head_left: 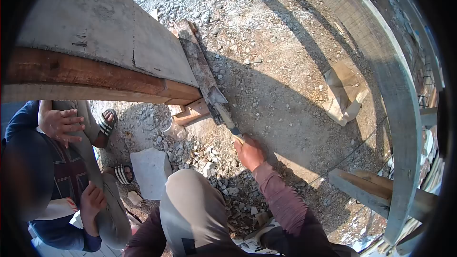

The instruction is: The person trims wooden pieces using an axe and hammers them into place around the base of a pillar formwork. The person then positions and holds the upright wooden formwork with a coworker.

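My right hand (249, 152) is closed around the pale handle of a hand tool (233, 130). Its dark metal end reaches up and left to the lower end of a narrow, weathered wooden plank (197, 59); the exact kind of tool is hard to make out. That plank lies against the end of a large wooden panel (114, 33) framed with reddish-brown timber (95, 74). Below the panel's corner a short wood block (193, 112) sticks out. My left hand is out of sight.
A co-worker (66, 171) sits at the left, hands apart, in striped sandals. A white stone block (151, 173) lies by my knee. Crumpled brown paper (343, 93) rests on gravelly ground (281, 100). A curved wooden beam (400, 100) and boards (362, 190) stand at the right.
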Demonstrator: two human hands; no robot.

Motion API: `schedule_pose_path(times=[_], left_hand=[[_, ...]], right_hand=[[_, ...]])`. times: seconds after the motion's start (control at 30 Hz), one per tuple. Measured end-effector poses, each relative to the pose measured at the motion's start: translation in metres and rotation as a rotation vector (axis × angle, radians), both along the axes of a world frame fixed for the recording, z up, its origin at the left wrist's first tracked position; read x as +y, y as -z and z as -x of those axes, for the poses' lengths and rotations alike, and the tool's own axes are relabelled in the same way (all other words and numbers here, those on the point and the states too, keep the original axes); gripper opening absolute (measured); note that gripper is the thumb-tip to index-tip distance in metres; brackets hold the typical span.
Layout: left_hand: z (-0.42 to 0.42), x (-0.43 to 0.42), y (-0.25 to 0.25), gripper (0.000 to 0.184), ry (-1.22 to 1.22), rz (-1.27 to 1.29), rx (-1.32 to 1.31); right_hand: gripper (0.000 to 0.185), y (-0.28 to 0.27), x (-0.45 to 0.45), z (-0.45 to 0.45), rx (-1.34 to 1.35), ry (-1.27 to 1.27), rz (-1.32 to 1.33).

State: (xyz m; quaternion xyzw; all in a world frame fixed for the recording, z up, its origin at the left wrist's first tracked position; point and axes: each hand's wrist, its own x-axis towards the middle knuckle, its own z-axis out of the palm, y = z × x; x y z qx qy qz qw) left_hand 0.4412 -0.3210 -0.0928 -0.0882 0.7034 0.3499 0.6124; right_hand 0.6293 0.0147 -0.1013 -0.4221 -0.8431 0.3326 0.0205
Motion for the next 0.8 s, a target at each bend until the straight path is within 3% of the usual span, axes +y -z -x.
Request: schedule_pose_path(times=[0.1,0.13,0.2,0.27,0.3,0.33,0.4,0.43,0.47,0.5,0.6,0.63,0.8], left_hand=[[-0.009,-0.014,-0.005,0.037,-0.017,0.012,0.005],[-0.011,-0.015,-0.004,0.036,-0.025,0.013,0.006],[-0.015,-0.021,-0.004,0.036,-0.044,0.018,0.004],[-0.017,-0.026,-0.003,0.035,-0.057,0.019,0.006],[-0.019,-0.027,-0.001,0.035,-0.066,0.018,0.005],[-0.019,-0.029,0.0,0.034,-0.075,0.018,0.004],[-0.022,-0.034,0.002,0.034,-0.086,0.021,0.006],[-0.024,-0.036,0.001,0.033,-0.09,0.024,0.008],[-0.025,-0.034,0.002,0.033,-0.091,0.019,0.01],[-0.024,-0.034,0.002,0.033,-0.084,0.012,0.015],[-0.028,-0.045,-0.005,0.032,-0.094,0.022,0.022],[-0.029,-0.044,-0.006,0.031,-0.099,0.02,0.029],[-0.028,-0.047,-0.002,0.03,-0.123,0.003,0.032]], right_hand=[[0.035,-0.072,0.044,0.011,0.255,0.055,0.274],[0.038,-0.117,0.063,0.01,0.389,0.095,0.191],[0.049,-0.188,0.098,0.004,0.842,0.301,0.158],[0.047,-0.242,0.127,0.001,1.39,0.433,-0.001],[0.049,-0.254,0.133,0.002,1.635,0.493,-0.071],[0.047,-0.24,0.129,0.006,1.679,0.358,-0.077],[0.045,-0.171,0.102,0.018,1.753,0.094,-0.083],[0.043,-0.118,0.075,0.02,1.412,0.176,0.01],[0.042,-0.059,0.035,0.016,0.723,0.208,0.065],[0.04,-0.017,0.004,0.015,0.09,0.019,0.157],[0.036,-0.035,-0.007,0.004,0.026,-0.129,0.319],[0.029,-0.041,-0.003,0.0,-0.031,-0.157,0.235],[0.032,-0.136,0.054,0.008,0.618,0.215,0.14]])
